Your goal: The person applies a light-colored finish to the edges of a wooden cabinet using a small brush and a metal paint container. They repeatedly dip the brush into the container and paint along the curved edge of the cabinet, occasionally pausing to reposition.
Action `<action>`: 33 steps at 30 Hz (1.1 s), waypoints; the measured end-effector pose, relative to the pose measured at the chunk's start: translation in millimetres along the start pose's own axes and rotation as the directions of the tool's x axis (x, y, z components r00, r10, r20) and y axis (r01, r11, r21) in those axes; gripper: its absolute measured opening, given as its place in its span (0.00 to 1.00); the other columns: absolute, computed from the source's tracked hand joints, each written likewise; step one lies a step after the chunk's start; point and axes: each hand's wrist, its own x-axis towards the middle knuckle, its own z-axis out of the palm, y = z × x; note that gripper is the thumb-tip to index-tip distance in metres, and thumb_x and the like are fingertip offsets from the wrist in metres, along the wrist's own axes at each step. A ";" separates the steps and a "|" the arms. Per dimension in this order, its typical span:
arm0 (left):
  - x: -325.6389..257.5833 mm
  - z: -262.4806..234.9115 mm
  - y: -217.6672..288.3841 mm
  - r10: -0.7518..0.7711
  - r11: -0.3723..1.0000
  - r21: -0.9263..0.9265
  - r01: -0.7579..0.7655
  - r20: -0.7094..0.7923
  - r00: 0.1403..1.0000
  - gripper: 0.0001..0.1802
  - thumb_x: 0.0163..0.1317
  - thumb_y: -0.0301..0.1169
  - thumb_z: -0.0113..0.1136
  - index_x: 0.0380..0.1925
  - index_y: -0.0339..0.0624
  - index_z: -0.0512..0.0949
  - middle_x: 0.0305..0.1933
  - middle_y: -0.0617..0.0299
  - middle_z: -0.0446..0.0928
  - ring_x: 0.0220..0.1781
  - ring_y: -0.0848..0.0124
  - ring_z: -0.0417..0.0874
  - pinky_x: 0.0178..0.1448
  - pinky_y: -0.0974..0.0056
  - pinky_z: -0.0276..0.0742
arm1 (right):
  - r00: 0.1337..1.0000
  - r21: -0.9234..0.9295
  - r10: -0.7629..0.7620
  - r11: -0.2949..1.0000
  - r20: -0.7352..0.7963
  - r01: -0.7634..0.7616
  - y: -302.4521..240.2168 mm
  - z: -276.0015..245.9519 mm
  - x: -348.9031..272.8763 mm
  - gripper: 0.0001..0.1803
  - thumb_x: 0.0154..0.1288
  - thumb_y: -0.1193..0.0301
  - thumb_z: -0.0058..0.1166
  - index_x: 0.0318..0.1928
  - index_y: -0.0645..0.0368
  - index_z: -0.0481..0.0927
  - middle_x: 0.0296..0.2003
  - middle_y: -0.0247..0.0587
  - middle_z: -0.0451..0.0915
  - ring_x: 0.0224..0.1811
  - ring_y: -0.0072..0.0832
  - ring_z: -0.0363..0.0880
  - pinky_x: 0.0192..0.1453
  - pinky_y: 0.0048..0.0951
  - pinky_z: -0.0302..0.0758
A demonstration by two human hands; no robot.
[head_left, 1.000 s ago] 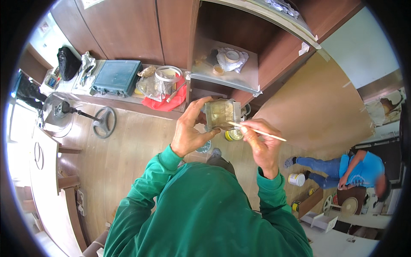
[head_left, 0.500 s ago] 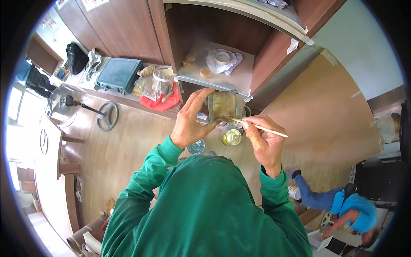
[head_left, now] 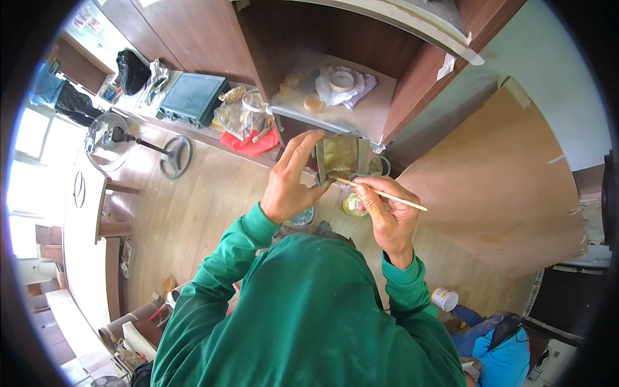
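My left hand (head_left: 287,184) grips a small squarish box-like piece (head_left: 342,156) by its left side, thumb low and fingers on top. Its middle is a shiny yellowish brown, and grey strips stand along its left and right sides. In my right hand (head_left: 393,222) a thin pale wooden stick (head_left: 403,201) is pinched like a pen. The stick's far end meets the lower edge of the piece; I cannot tell whether that end carries bristles. Below the piece stands a yellowish tin (head_left: 353,205), partly behind my right hand.
Ahead is an open brown cabinet with a shelf (head_left: 377,116) bearing tape rolls on a crumpled cloth. A teal case (head_left: 193,98) lies at left, near a standing fan (head_left: 113,138). A big brown board (head_left: 496,187) leans at right. One person in blue (head_left: 500,355) is lower right, another (head_left: 61,97) far left.
The stick's tip has moved left along the lower edge of the piece, with my right hand following slightly. The view has shifted; the person at lower right has moved down and bent lower.
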 end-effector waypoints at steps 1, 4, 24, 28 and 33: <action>1.8 1.9 -2.3 -0.017 1.000 -0.016 0.017 -0.003 1.000 0.47 0.42 0.23 0.80 0.66 0.39 0.70 0.64 0.53 0.75 0.52 0.62 0.85 0.48 0.62 0.86 | 1.000 0.049 0.012 0.999 -0.009 -0.012 -1.6 -1.5 3.4 0.06 0.66 0.80 0.62 0.42 0.66 0.86 0.30 0.38 0.84 0.27 0.17 0.78 0.29 0.20 0.71; 0.6 4.6 -5.2 -0.074 0.994 -0.073 0.075 0.020 0.997 0.48 0.41 0.22 0.80 0.66 0.40 0.70 0.61 0.53 0.75 0.47 0.64 0.84 0.47 0.63 0.84 | 0.999 0.061 -0.004 0.998 0.048 0.001 1.1 -8.9 5.0 0.07 0.65 0.79 0.63 0.43 0.65 0.86 0.34 0.40 0.85 0.28 0.18 0.79 0.30 0.20 0.72; 7.7 -4.5 -18.5 -0.126 0.989 -0.075 0.124 -0.022 0.992 0.47 0.40 0.26 0.82 0.64 0.39 0.71 0.50 0.56 0.77 0.37 0.70 0.81 0.42 0.65 0.81 | 0.997 0.059 0.042 0.997 0.068 -0.046 8.7 -11.0 21.9 0.09 0.67 0.78 0.61 0.47 0.66 0.86 0.38 0.43 0.86 0.32 0.22 0.83 0.36 0.23 0.77; 12.4 -11.3 -20.3 -0.150 0.989 -0.031 0.148 -0.081 0.985 0.48 0.38 0.31 0.84 0.64 0.39 0.72 0.51 0.56 0.79 0.35 0.69 0.82 0.41 0.65 0.81 | 0.990 0.193 0.132 0.971 0.057 -0.140 5.2 -8.8 16.1 0.11 0.69 0.78 0.59 0.49 0.69 0.84 0.41 0.46 0.86 0.34 0.24 0.84 0.36 0.23 0.80; 21.4 -19.9 -22.6 -0.150 0.988 0.021 0.156 -0.176 0.973 0.46 0.38 0.34 0.84 0.61 0.39 0.73 0.44 0.57 0.77 0.34 0.69 0.80 0.40 0.64 0.79 | 0.994 0.161 0.083 0.982 0.071 -0.094 3.1 -1.6 14.5 0.11 0.68 0.79 0.59 0.49 0.69 0.84 0.43 0.49 0.86 0.35 0.27 0.85 0.38 0.25 0.81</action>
